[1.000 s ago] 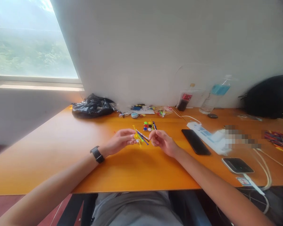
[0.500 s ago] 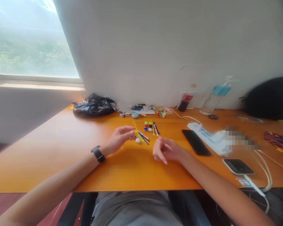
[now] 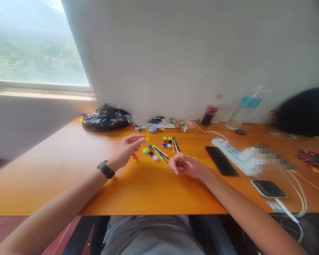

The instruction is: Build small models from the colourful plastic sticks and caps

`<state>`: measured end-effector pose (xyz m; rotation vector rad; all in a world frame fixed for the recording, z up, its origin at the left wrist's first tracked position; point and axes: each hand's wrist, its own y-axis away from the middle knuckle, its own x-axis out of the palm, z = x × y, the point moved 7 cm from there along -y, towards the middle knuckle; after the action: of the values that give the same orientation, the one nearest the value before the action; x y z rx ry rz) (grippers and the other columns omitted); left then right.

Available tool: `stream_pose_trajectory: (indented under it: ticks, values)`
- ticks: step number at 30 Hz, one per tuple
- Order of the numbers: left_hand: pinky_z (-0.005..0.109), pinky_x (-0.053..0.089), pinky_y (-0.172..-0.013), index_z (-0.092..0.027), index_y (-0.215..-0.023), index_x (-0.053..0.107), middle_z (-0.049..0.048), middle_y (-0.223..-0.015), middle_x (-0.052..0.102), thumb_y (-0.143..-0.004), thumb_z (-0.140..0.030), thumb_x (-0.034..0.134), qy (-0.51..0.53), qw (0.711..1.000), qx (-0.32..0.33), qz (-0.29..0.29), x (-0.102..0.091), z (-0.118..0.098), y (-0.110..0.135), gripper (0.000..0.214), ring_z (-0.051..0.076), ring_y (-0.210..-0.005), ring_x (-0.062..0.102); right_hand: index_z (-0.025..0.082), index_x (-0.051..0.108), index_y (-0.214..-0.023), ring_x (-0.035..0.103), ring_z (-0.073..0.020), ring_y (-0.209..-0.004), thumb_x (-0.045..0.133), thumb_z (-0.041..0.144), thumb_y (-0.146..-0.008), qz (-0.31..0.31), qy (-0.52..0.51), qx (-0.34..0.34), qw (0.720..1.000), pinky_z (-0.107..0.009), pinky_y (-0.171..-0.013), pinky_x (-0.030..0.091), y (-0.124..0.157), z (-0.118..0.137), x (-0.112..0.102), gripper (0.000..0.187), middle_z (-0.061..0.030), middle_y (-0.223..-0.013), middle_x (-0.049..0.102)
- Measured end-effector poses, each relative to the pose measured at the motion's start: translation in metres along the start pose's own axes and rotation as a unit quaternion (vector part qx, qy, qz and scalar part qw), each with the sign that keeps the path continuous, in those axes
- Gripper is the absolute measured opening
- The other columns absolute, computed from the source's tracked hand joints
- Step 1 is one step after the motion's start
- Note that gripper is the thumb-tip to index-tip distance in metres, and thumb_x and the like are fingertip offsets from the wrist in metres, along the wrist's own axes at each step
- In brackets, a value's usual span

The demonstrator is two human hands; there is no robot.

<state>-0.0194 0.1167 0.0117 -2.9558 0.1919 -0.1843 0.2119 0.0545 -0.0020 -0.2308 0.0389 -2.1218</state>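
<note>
My left hand (image 3: 128,148), with a black watch on its wrist, hovers over the orange table (image 3: 69,170) and pinches a thin yellow stick (image 3: 147,135) that stands nearly upright. Below it lie small coloured caps (image 3: 150,152) and a red piece (image 3: 133,155). Several coloured sticks (image 3: 159,152) lie just to the right. My right hand (image 3: 184,165) rests on the table with its fingers curled loosely; nothing shows in it. A further cluster of coloured caps (image 3: 167,142) sits behind the sticks.
A black plastic bag (image 3: 105,119) lies at the back left. A black phone (image 3: 221,160), a white power strip (image 3: 235,154) and a second phone on a cable (image 3: 268,188) are at the right. Bottles (image 3: 241,108) and a dark bag (image 3: 304,111) stand against the wall.
My left hand has moved left and up with the yellow stick, leaving caps on the table. My right hand has let go of the pieces and come down to rest, fingers curled.
</note>
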Motion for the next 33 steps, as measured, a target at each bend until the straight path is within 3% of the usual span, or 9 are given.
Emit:
stream_pose_trajectory:
  ticks: [5,10,20,23,27,30,33]
  values:
    - [0.030,0.050,-0.072,-0.017,-0.094,0.081,0.0105,-0.094,0.080,-0.079,-0.044,0.085,-0.117,0.987,0.080,-0.073,-0.028,-0.009,-0.014,0.032,0.020,-0.083,0.069,0.011,0.065,-0.081,0.023,-0.0101,-0.054,0.050,0.078,-0.094,0.003,-0.002,0.012,1.000,-0.028,-0.054,0.016,0.000,0.002,0.003,0.070,0.0062,-0.061,0.032]
    - [0.028,0.042,-0.060,-0.017,-0.085,0.080,0.0072,-0.085,0.078,-0.083,-0.043,0.078,-0.293,0.943,0.132,-0.083,-0.042,-0.009,-0.022,0.026,0.016,-0.065,0.059,0.010,0.066,-0.081,0.024,-0.0103,-0.055,0.051,0.076,-0.094,-0.007,0.004,0.014,1.000,-0.028,-0.054,0.016,0.000,0.002,0.002,0.068,0.0053,-0.061,0.034]
    - [0.028,0.043,-0.064,-0.017,-0.074,0.077,0.0044,-0.074,0.075,-0.084,-0.033,0.068,-0.332,0.932,0.121,-0.075,-0.055,-0.006,-0.031,0.021,0.018,-0.069,0.062,0.010,0.066,-0.083,0.024,-0.0102,-0.055,0.052,0.074,-0.094,-0.013,0.002,0.019,1.000,-0.028,-0.054,0.015,0.000,0.003,0.004,0.067,0.0053,-0.062,0.035]
    - [0.029,0.045,-0.067,-0.017,-0.074,0.077,0.0046,-0.074,0.074,-0.083,-0.031,0.068,-0.283,0.948,0.117,-0.084,-0.057,-0.006,-0.032,0.019,0.018,-0.072,0.064,0.010,0.066,-0.083,0.024,-0.0103,-0.055,0.051,0.074,-0.095,-0.013,0.007,0.018,1.000,-0.028,-0.054,0.015,-0.001,0.003,0.004,0.066,0.0049,-0.062,0.035]
    - [0.027,0.042,-0.063,-0.016,-0.081,0.077,0.0045,-0.079,0.072,-0.080,-0.027,0.068,-0.139,0.979,0.099,-0.113,-0.063,-0.010,-0.033,0.014,0.015,-0.068,0.060,0.011,0.066,-0.084,0.026,-0.0109,-0.056,0.049,0.074,-0.096,-0.010,0.017,0.017,1.000,-0.028,-0.055,0.016,-0.001,0.003,0.005,0.066,0.0041,-0.064,0.037]
    - [0.026,0.039,-0.056,-0.015,-0.094,0.077,0.0047,-0.077,0.071,-0.079,-0.027,0.067,-0.031,0.993,0.045,-0.109,-0.065,-0.004,-0.037,0.021,0.012,-0.059,0.053,0.011,0.066,-0.084,0.026,-0.0113,-0.057,0.047,0.073,-0.097,-0.014,0.028,0.022,0.999,-0.029,-0.056,0.017,0.000,0.002,0.003,0.066,0.0039,-0.064,0.037]
    - [0.028,0.049,-0.064,-0.015,-0.103,0.074,0.0105,-0.090,0.076,-0.076,-0.027,0.069,0.057,0.994,-0.021,-0.093,-0.066,0.006,-0.041,0.029,0.015,-0.067,0.062,0.011,0.066,-0.085,0.026,-0.0114,-0.058,0.047,0.072,-0.098,-0.014,0.040,0.024,0.999,-0.029,-0.056,0.017,0.000,0.001,0.003,0.066,0.0037,-0.065,0.037]
